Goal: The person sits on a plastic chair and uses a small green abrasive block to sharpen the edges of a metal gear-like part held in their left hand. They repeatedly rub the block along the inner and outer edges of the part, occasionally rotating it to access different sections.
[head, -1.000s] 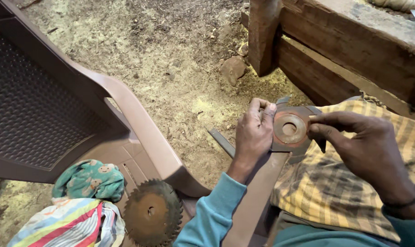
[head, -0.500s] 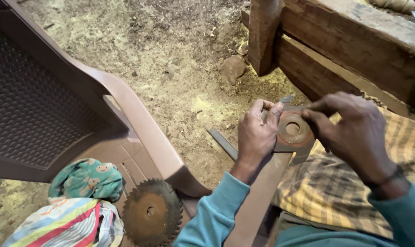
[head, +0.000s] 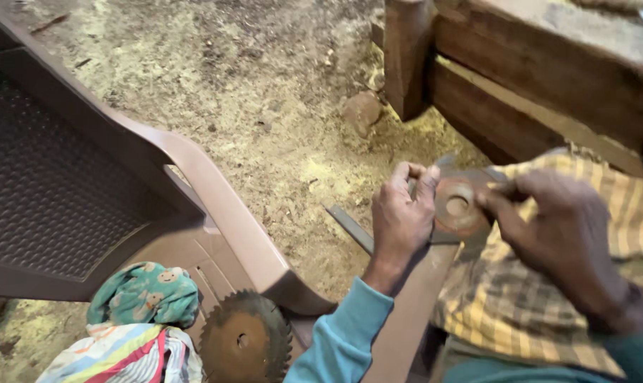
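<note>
L hand [head: 401, 216] curled shut on the edge of a small rusty saw blade [head: 457, 206] w/ a center hole; fingertips [head: 426, 176] over its top-left rim. R hand [head: 557, 234] pinches the blade's right side, thumb on the face. Blade sits over the yellow plaid cloth [head: 541, 312] on the lap, above the brown plastic chair [head: 215, 206] arm. Bigger toothed saw blade [head: 245, 342] lies on the chair seat, next to a bundle of patterned cloth [head: 141, 319]. Sawdust floor [head: 265, 92], wooden bench [head: 548, 78] beyond.
</note>
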